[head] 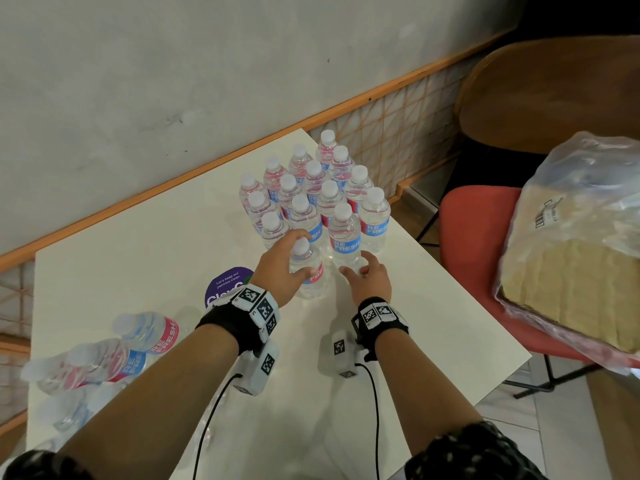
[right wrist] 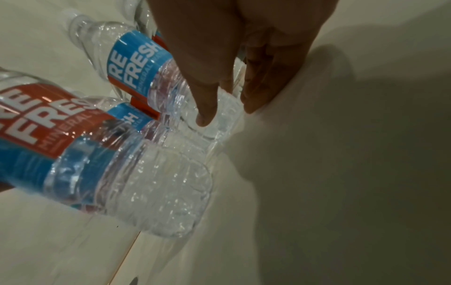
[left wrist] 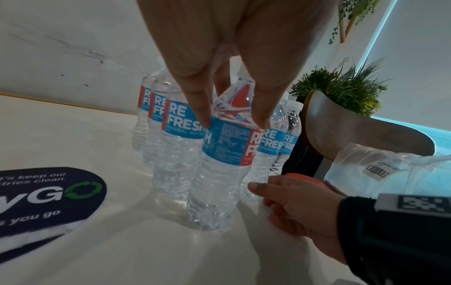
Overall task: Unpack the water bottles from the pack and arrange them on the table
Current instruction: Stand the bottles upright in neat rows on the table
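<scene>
Several clear water bottles with blue and red labels stand in rows (head: 311,188) at the far right of the white table (head: 138,271). My left hand (head: 294,254) grips one upright bottle (head: 311,282) by its shoulder from above, just in front of the rows; in the left wrist view its fingertips (left wrist: 207,121) press at the top of the bottle's label (left wrist: 227,146). My right hand (head: 355,266) curls round the base of the neighbouring front bottle (head: 344,237); its thumb (right wrist: 207,110) lies on that base. More bottles lie in the torn pack (head: 104,358) at the near left.
A round purple sticker (head: 225,285) lies on the table left of my left hand. A red chair (head: 478,254) stands by the table's right edge with a big plastic-wrapped bundle (head: 571,254) on it. A wall runs behind the table.
</scene>
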Demonstrator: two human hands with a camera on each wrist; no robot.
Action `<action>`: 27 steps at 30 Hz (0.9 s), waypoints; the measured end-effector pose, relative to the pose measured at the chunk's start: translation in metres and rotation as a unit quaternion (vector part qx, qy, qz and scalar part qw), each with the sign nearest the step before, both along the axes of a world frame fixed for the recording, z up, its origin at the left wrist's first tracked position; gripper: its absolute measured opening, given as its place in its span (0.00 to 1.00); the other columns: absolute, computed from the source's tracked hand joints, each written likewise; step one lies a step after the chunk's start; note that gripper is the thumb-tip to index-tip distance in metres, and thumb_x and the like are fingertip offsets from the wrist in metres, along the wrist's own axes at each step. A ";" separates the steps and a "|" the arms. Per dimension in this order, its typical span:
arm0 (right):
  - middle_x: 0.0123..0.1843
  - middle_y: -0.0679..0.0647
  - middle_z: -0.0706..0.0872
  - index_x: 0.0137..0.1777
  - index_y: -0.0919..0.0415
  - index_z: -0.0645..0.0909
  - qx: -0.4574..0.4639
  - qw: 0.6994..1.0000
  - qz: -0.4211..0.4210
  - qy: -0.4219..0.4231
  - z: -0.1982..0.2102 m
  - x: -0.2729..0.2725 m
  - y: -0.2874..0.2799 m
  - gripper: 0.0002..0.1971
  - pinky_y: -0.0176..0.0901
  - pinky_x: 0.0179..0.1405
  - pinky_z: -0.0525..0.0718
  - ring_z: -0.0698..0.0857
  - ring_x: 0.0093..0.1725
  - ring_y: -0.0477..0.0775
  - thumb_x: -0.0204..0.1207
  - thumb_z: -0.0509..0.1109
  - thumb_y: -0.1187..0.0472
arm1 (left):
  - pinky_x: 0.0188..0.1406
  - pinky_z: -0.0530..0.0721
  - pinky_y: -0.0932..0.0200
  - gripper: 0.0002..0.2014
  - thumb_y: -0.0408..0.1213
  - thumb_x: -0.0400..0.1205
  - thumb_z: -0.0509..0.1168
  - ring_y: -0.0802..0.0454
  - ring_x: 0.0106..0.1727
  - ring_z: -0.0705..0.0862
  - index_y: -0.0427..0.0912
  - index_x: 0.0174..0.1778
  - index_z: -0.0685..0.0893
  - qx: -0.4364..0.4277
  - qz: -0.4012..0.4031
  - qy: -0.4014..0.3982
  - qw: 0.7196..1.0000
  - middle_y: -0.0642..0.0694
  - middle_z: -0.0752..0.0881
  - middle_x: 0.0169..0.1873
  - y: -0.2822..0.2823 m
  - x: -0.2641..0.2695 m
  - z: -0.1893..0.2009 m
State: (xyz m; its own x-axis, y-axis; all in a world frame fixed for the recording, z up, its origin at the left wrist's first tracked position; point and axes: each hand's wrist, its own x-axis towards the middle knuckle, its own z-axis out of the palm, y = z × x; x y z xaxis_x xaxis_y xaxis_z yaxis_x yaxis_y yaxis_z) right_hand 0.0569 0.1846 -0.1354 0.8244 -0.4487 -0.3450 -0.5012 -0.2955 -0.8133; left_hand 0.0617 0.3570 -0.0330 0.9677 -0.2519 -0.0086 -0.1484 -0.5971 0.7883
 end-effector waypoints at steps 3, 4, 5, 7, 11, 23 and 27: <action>0.59 0.52 0.80 0.75 0.46 0.68 0.000 1.000 -0.005 0.006 -0.001 0.003 0.001 0.33 0.48 0.60 0.79 0.81 0.58 0.52 0.71 0.74 0.45 | 0.64 0.81 0.43 0.26 0.31 0.72 0.75 0.51 0.61 0.79 0.53 0.63 0.75 -0.002 0.003 0.003 1.000 0.57 0.80 0.58 0.001 0.001 -0.001; 0.59 0.52 0.80 0.75 0.46 0.68 0.002 1.000 -0.006 0.008 -0.001 0.005 0.002 0.33 0.49 0.61 0.80 0.82 0.58 0.52 0.71 0.74 0.45 | 0.64 0.81 0.42 0.26 0.31 0.72 0.75 0.51 0.62 0.79 0.53 0.63 0.75 -0.002 0.002 0.003 1.000 0.57 0.80 0.58 0.002 0.001 -0.001; 0.59 0.52 0.81 0.75 0.47 0.68 0.002 1.000 -0.006 0.009 -0.002 0.006 0.002 0.33 0.49 0.61 0.80 0.82 0.58 0.53 0.71 0.74 0.45 | 0.64 0.81 0.42 0.26 0.31 0.72 0.75 0.51 0.62 0.79 0.53 0.63 0.75 -0.003 0.002 0.003 1.000 0.57 0.80 0.58 0.002 0.001 -0.002; 0.58 0.52 0.82 0.74 0.49 0.69 0.004 1.000 -0.009 0.007 -0.002 0.006 0.002 0.32 0.49 0.61 0.80 0.82 0.58 0.54 0.71 0.74 0.45 | 0.65 0.81 0.42 0.26 0.31 0.72 0.75 0.51 0.62 0.79 0.52 0.64 0.75 -0.006 0.001 0.001 1.000 0.57 0.80 0.58 0.002 0.001 -0.003; 0.56 0.52 0.82 0.72 0.49 0.70 0.006 1.000 -0.012 0.004 -0.001 0.006 0.002 0.31 0.50 0.61 0.81 0.82 0.57 0.54 0.70 0.75 0.45 | 0.65 0.80 0.42 0.26 0.31 0.72 0.75 0.50 0.62 0.79 0.51 0.64 0.75 -0.005 0.003 0.003 1.000 0.56 0.80 0.59 0.002 0.001 -0.002; 0.51 0.49 0.78 0.63 0.51 0.76 0.026 0.987 0.157 -0.038 -0.004 -0.035 0.026 0.23 0.43 0.58 0.78 0.79 0.53 0.52 0.68 0.74 0.63 | 0.51 0.80 0.50 0.27 0.67 0.67 0.70 0.44 0.52 0.81 0.52 0.50 0.71 0.190 0.070 0.062 0.977 0.48 0.79 0.53 -0.001 0.005 0.010; 0.58 0.50 0.74 0.69 0.51 0.73 -0.035 0.978 0.190 -0.076 -0.002 -0.040 0.040 0.31 0.43 0.63 0.71 0.73 0.57 0.51 0.65 0.78 0.56 | 0.61 0.78 0.50 0.32 0.57 0.69 0.75 0.45 0.64 0.78 0.49 0.65 0.73 0.167 0.000 0.111 0.980 0.45 0.77 0.64 0.001 0.013 0.021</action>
State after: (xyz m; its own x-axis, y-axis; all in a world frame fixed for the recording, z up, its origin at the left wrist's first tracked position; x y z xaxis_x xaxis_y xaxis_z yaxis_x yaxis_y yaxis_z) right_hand 0.0171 0.2244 -0.1378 0.9756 -0.1175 -0.1853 -0.2193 -0.4949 -0.8408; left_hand 0.0746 0.3584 -0.0117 0.9324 -0.1990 -0.3017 0.0051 -0.8276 0.5614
